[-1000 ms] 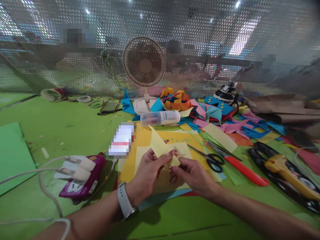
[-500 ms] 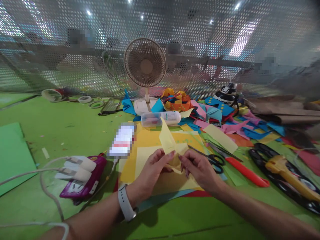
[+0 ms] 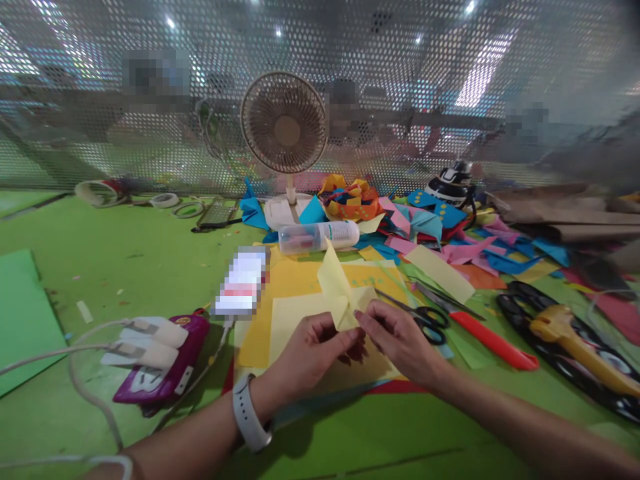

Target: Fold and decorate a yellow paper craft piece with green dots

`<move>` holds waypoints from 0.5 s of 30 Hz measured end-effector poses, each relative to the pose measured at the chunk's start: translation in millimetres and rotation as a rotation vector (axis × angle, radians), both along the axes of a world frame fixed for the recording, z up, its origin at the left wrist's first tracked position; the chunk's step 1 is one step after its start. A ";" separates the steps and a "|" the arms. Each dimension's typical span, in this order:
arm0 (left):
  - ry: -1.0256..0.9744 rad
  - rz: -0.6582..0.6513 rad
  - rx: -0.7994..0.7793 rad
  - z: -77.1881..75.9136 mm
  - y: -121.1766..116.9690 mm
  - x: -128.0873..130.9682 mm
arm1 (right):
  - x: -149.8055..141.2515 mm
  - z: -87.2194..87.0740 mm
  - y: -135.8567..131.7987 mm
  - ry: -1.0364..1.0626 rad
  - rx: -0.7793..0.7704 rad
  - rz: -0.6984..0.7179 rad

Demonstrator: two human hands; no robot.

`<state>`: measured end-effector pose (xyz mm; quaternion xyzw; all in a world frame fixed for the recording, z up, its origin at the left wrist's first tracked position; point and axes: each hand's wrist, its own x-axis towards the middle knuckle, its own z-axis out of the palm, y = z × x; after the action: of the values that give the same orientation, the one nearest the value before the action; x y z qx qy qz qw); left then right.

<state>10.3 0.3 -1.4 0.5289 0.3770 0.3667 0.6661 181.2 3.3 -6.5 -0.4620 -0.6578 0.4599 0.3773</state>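
Note:
A folded piece of pale yellow paper (image 3: 334,275) stands up between my two hands, with a pointed flap at its top. My left hand (image 3: 320,347) pinches its lower edge between thumb and fingers. On the other side my right hand (image 3: 393,333) grips the same paper with thumb and forefinger. Both hands are over a stack of yellow sheets (image 3: 293,317) on the green table. Just right of my right hand lie black-handled scissors (image 3: 433,320). The fingertips partly hide the paper's lower folds.
To the left are a lit phone (image 3: 241,280) on a cable and a purple power adapter (image 3: 165,363) with plugs. A fan (image 3: 286,130), a plastic bottle (image 3: 320,237) and folded papers stand behind. A red-handled cutting tool (image 3: 495,340) and a tape dispenser (image 3: 575,333) lie right.
Both hands have shifted slightly lower on the folded paper, with the left thumb now nearer its bottom edge. The view has moved a little.

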 end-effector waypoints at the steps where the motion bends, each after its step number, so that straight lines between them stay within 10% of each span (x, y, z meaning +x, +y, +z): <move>1: -0.007 -0.005 0.006 1.1 0.3 -0.5 | 1.1 0.9 1.0 0.014 -0.027 0.035; 8: -0.066 -0.063 -0.023 5.0 3.8 -4.0 | 5.3 6.4 5.0 0.112 -0.181 0.180; 15: -0.161 -0.031 -0.071 7.0 8.6 -10.2 | 10.5 3.6 16.3 0.278 -0.105 -0.098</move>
<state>0.1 8.9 5.7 0.4795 0.3267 0.3840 0.7183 191.7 19.7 -2.9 -0.4444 -0.5511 0.5340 0.4621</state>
